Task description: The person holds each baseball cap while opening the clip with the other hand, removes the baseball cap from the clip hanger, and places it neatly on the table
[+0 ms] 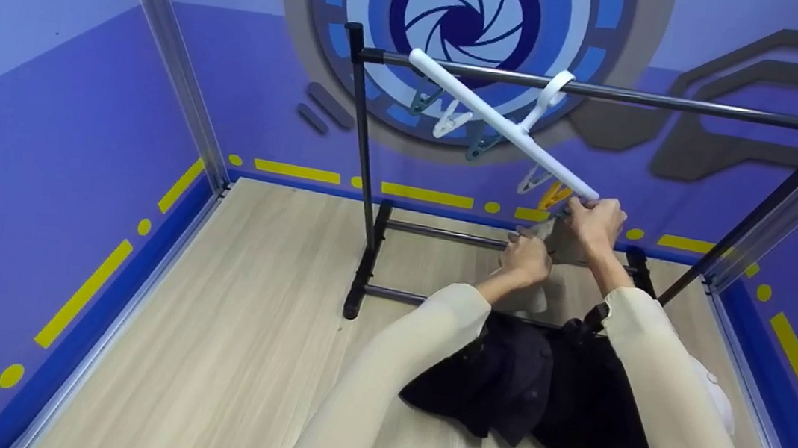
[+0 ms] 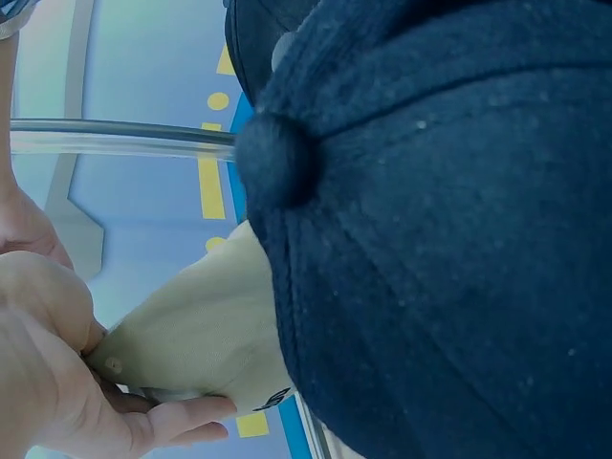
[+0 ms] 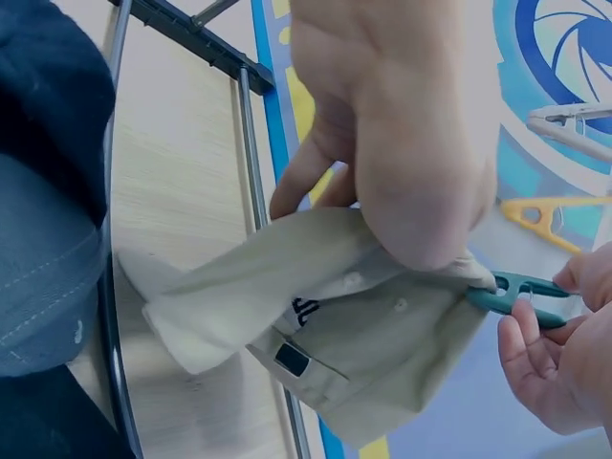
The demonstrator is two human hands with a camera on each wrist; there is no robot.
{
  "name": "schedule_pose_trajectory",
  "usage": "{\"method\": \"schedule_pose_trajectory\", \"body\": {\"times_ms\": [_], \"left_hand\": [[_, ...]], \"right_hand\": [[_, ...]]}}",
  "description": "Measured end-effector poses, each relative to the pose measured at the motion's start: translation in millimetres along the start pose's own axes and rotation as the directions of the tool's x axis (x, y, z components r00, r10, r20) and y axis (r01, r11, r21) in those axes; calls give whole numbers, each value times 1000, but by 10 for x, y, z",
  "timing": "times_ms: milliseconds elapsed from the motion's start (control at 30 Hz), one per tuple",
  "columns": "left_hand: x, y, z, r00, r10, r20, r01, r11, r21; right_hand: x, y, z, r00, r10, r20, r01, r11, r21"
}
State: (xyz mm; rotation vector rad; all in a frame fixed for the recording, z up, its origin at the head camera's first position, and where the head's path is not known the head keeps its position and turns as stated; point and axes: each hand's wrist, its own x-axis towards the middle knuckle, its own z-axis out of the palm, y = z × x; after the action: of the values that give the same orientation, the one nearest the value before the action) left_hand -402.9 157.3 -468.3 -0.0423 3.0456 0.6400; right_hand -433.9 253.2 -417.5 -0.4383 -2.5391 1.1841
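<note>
Staged recording booth, not a real home. Purple walls (image 1: 40,138) carry printed graphics: a big blue camera-aperture emblem (image 1: 467,21) right behind the clothes rack (image 1: 367,175), grey circuit-style lines to its right, yellow dash-and-dot stripes along the base. Aluminium frame posts (image 1: 170,55) stand at the corners either side of the rack. Light wood-look floor (image 1: 244,327) under it. A white peg hanger (image 1: 500,126) hangs from the rack's top rail; dark clothes (image 1: 538,390) lie in front.

Both arms reach forward, left hand (image 1: 527,257) and right hand (image 1: 595,220) pinching with curled fingers.
</note>
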Motion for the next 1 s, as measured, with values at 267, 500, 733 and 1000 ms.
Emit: {"method": "schedule_pose_trajectory", "body": {"times_ms": [267,500,733,1000], "left_hand": [[-3,-50,-57,1000,-11,-12,10,997,-79],[96,-226,-199,992,-123,1,122,980,-160],[109,-451,-396,993,-119,-18,115,980,-162],[145,-756,-660,993,-120,-17,117,984,-136]], "right_hand": [[16,63,-112,1000,-12,-18,12,999,30],[1,108,-102,1000,-15,-20,16,998,58],[-24,133,-185,1000,8,20,-9,999,37],[-112,201,-371,985,-54,166,63,997,-51]]}}
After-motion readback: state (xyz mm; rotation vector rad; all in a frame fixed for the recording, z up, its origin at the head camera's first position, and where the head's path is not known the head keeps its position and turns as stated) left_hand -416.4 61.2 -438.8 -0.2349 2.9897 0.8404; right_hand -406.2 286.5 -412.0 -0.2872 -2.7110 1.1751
